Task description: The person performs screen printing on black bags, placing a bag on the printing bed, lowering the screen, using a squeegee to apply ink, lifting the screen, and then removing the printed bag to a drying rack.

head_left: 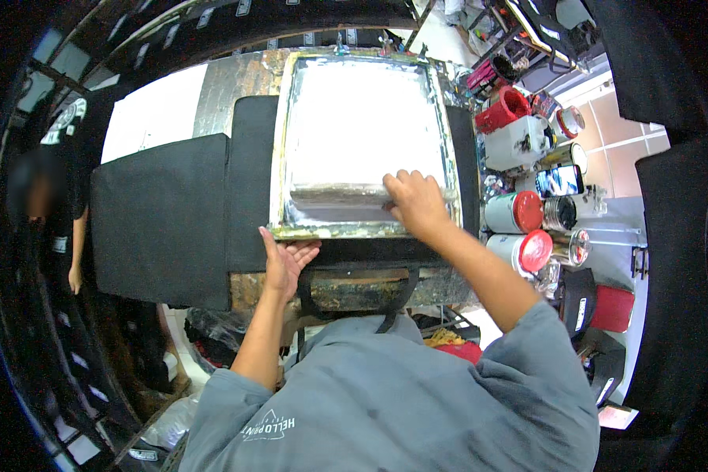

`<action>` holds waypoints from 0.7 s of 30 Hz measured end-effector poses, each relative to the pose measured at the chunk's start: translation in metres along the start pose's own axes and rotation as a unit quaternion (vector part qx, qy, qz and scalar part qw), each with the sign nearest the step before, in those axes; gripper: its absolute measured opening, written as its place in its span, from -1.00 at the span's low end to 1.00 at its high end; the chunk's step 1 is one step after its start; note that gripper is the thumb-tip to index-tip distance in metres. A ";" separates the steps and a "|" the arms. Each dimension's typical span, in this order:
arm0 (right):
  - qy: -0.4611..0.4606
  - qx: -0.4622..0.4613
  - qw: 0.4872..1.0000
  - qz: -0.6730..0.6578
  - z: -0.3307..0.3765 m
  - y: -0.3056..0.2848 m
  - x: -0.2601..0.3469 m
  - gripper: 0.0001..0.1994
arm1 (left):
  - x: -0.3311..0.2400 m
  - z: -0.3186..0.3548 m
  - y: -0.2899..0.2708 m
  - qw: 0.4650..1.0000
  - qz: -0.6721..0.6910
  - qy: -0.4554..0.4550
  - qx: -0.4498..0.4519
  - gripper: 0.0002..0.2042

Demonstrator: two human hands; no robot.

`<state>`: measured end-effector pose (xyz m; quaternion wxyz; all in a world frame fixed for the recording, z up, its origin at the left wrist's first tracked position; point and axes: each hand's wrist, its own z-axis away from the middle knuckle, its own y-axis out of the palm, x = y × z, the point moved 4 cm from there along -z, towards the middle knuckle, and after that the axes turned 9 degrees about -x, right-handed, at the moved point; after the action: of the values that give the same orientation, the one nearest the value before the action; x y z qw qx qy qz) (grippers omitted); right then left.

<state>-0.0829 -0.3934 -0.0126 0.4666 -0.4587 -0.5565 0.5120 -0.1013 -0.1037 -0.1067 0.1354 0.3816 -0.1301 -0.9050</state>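
Note:
A screen-printing frame with a bright white mesh lies over black fabric on the bench. Across the near part of its mesh rests a long squeegee. My right hand is closed on the squeegee's right end, fingers curled over it. My left hand is at the frame's near left corner, palm turned up. Its thumb points up by the corner and its fingers stretch out just below the near bar. Beneath the frame, the black fabric bag shows on both sides, with a strap loop hanging off the near edge.
Black fabric panel spreads to the left, with a white sheet beyond. Red-lidded tubs, a white jug, a red container and a phone line the right side. A person stands at far left.

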 end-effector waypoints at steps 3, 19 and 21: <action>0.014 -0.050 0.999 0.003 -0.016 0.009 -0.003 -0.56 | 0.000 -0.001 0.001 0.999 -0.032 -0.001 0.012 0.16; 0.013 -0.106 0.994 0.024 -0.150 0.064 -0.081 -0.65 | -0.144 -0.084 0.141 0.505 -0.542 0.666 -0.088 -0.52; 0.018 -0.126 0.992 0.016 -0.144 0.068 -0.077 -0.62 | -0.148 -0.122 0.166 0.438 -0.589 0.675 -0.078 -0.53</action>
<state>0.0729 -0.4453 -0.0783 0.4068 -0.5323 -0.6005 0.4366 0.1112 -0.2226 -0.0356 -0.3563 0.8438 0.3296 -0.2289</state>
